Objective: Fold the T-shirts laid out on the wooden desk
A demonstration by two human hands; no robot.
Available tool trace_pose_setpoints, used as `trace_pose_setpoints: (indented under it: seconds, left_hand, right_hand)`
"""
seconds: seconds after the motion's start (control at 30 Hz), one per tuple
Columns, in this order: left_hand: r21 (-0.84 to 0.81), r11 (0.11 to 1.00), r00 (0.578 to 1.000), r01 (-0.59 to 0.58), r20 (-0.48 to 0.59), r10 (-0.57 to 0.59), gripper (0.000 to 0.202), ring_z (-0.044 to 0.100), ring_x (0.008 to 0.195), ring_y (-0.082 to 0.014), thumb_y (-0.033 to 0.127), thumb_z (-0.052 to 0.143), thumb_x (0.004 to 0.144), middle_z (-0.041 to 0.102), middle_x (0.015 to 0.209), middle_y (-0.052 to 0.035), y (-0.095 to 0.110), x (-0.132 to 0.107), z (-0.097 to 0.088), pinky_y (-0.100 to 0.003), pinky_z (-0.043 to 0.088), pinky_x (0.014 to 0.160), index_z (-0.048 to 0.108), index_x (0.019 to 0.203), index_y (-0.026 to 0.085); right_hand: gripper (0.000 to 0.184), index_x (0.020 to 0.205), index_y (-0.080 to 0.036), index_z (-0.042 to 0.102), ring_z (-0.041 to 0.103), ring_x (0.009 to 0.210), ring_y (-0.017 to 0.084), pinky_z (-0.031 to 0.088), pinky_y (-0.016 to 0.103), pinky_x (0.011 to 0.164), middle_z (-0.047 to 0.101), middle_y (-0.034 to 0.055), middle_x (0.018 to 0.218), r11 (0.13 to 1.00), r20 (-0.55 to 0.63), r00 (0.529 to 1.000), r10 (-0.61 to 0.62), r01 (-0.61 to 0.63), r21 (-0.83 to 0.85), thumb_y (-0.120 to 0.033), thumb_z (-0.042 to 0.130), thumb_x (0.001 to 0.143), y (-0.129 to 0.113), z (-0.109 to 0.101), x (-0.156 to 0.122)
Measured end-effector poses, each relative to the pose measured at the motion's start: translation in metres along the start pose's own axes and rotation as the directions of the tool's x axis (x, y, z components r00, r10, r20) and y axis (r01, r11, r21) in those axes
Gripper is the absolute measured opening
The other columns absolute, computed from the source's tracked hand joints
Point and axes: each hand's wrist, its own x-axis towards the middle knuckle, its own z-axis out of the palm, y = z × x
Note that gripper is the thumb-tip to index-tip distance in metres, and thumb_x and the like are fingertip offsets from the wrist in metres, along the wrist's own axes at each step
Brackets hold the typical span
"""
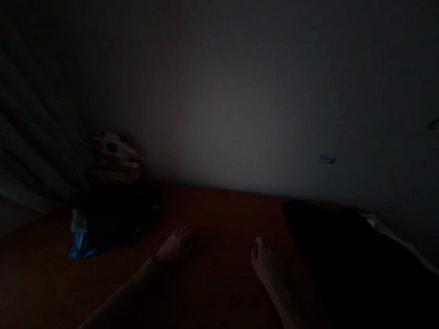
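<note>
The scene is very dark. My left hand (177,246) rests on a reddish-brown wooden surface (218,220), fingers pointing away from me and lying roughly flat, with nothing in it. My right hand (267,262) lies on the same surface a short way to the right, right beside the edge of a large dark cloth (348,266). Its fingers are curled under or hidden in the dark, so I cannot make out whether it grips the cloth.
A dark heap with blue plastic (84,242) sits at the left. A pale patterned bag or object (115,159) stands on top of it. A plain wall (246,111) rises behind the surface. Folds of curtain (11,148) hang at far left.
</note>
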Motion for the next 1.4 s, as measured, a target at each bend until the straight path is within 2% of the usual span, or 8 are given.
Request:
trace_pose_setpoints:
  seconds: [0.23, 0.47, 0.67, 0.83, 0.93, 1.1, 1.27, 1.4]
  left_hand:
    - [-0.435, 0.880, 0.931, 0.190, -0.205, -0.302, 0.025, 0.067, 0.089, -0.0221, 0.040, 0.053, 0.094, 0.069, 0.101, -0.0099, -0.022, -0.017, -0.001, -0.036, 0.055, 0.080, 0.063, 0.108, 0.021]
    - [-0.871, 0.468, 0.685, 0.151, -0.249, -0.684, 0.054, 0.071, 0.087, -0.0185, 0.062, 0.062, 0.084, 0.070, 0.105, -0.0089, -0.055, -0.022, -0.010, -0.031, 0.057, 0.075, 0.057, 0.117, 0.020]
    - [-0.802, 0.572, 0.612, 0.174, -0.367, -0.701, 0.061, 0.069, 0.081, -0.0177, 0.063, 0.061, 0.083, 0.068, 0.103, -0.0076, -0.084, -0.024, -0.039, -0.030, 0.056, 0.067, 0.050, 0.127, 0.022]
    - [-0.574, 0.756, 0.607, 0.314, -0.492, -0.625, 0.048, 0.055, 0.125, -0.0303, 0.034, 0.067, 0.080, 0.059, 0.133, -0.0137, -0.124, -0.036, -0.112, -0.047, 0.048, 0.102, 0.060, 0.126, 0.022]
    - [-0.334, 0.763, 0.599, 0.553, -0.477, -0.643, 0.071, 0.031, 0.146, -0.0406, 0.029, 0.073, 0.071, 0.043, 0.155, -0.0152, -0.148, -0.045, -0.143, -0.059, 0.028, 0.117, 0.055, 0.139, 0.022]
    - [-0.032, 0.548, 0.501, 0.836, -0.364, -0.785, 0.069, 0.040, 0.141, -0.0462, 0.049, 0.071, 0.075, 0.043, 0.158, -0.0165, -0.170, -0.054, -0.149, -0.059, 0.036, 0.111, 0.060, 0.137, 0.020]
    - [-0.138, 0.626, 0.512, 0.767, -0.457, -0.728, 0.028, 0.063, 0.119, -0.0364, 0.043, 0.061, 0.086, 0.074, 0.119, -0.0120, -0.169, -0.053, -0.150, -0.045, 0.047, 0.101, 0.077, 0.098, 0.024]
    - [-0.247, 0.667, 0.444, 0.703, -0.581, -0.682, 0.037, 0.068, 0.107, -0.0296, 0.036, 0.040, 0.099, 0.075, 0.111, -0.0136, -0.156, -0.027, -0.168, -0.039, 0.050, 0.093, 0.069, 0.114, 0.019]
  right_hand:
    - [0.031, 0.102, -0.025, 0.063, 0.072, 0.079, 0.024, 0.054, 0.037, 0.072, 0.075, 0.0072, 0.086, 0.877, -0.021, 0.997, 0.078, -0.058, 0.477, -0.046, 0.045, 0.088, 0.005, 0.023, 0.010]
    - [0.048, 0.104, -0.023, 0.062, 0.070, 0.089, 0.028, 0.054, 0.042, 0.082, 0.073, 0.0104, 0.094, 0.754, 0.065, 0.985, 0.160, -0.165, 0.635, -0.063, 0.050, 0.080, 0.017, 0.019, 0.004]
    - [0.048, 0.096, -0.025, 0.063, 0.069, 0.098, 0.031, 0.054, 0.044, 0.087, 0.073, 0.0117, 0.099, 0.712, 0.061, 0.975, 0.215, -0.199, 0.674, -0.066, 0.053, 0.074, 0.021, 0.022, 0.007]
    - [0.052, 0.094, -0.025, 0.064, 0.069, 0.100, 0.034, 0.054, 0.047, 0.089, 0.073, 0.0140, 0.102, 0.702, 0.076, 0.967, 0.242, -0.229, 0.674, -0.069, 0.055, 0.070, 0.023, 0.020, 0.009]
    - [0.051, 0.091, -0.025, 0.065, 0.070, 0.096, 0.033, 0.055, 0.046, 0.085, 0.074, 0.0129, 0.098, 0.720, 0.045, 0.975, 0.219, -0.193, 0.666, -0.069, 0.056, 0.070, 0.022, 0.017, 0.008]
    - [0.052, 0.090, -0.024, 0.067, 0.071, 0.090, 0.031, 0.056, 0.042, 0.080, 0.074, 0.0101, 0.091, 0.760, 0.018, 0.979, 0.202, -0.168, 0.628, -0.071, 0.054, 0.073, 0.021, 0.012, 0.006]
    - [0.055, 0.092, -0.024, 0.067, 0.069, 0.093, 0.031, 0.055, 0.043, 0.083, 0.073, 0.0107, 0.093, 0.749, 0.033, 0.975, 0.222, -0.192, 0.634, -0.073, 0.052, 0.073, 0.021, 0.014, 0.006]
    - [0.055, 0.091, -0.024, 0.067, 0.069, 0.092, 0.032, 0.054, 0.043, 0.081, 0.073, 0.0106, 0.093, 0.745, 0.030, 0.974, 0.223, -0.190, 0.639, -0.074, 0.053, 0.072, 0.022, 0.014, 0.008]
